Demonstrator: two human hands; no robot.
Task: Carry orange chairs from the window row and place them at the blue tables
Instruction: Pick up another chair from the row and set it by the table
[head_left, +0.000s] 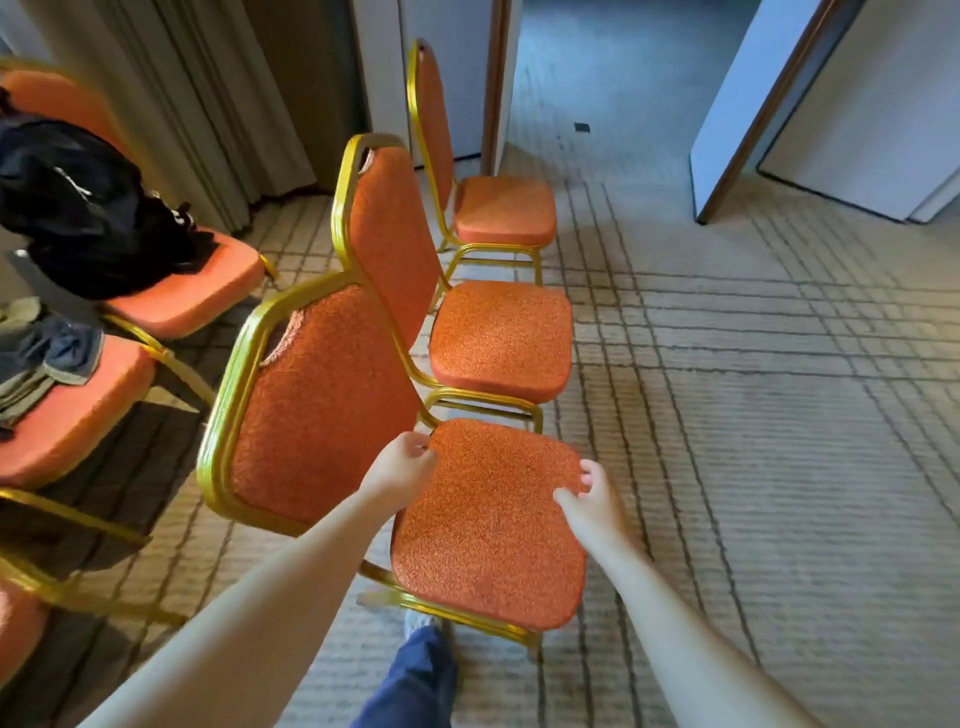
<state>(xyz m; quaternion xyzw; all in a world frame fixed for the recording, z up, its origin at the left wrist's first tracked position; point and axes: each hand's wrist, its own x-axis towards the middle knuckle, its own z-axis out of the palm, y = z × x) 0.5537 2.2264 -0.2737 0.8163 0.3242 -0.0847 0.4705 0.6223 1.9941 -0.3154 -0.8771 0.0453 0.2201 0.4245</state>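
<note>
left hand (402, 462): fingers curled on rear seat edge of orange fabric gold-framed chair (488, 525) | right hand (592, 499): pinches front edge

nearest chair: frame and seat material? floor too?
Nearest chair frame: probably metal tube, glossy gold paint; rounded, shiny highlights. Seat: padded woven fabric, matte orange, squiggle pattern. Carpet: beige pile, ribbed, dark grid lines.
</note>
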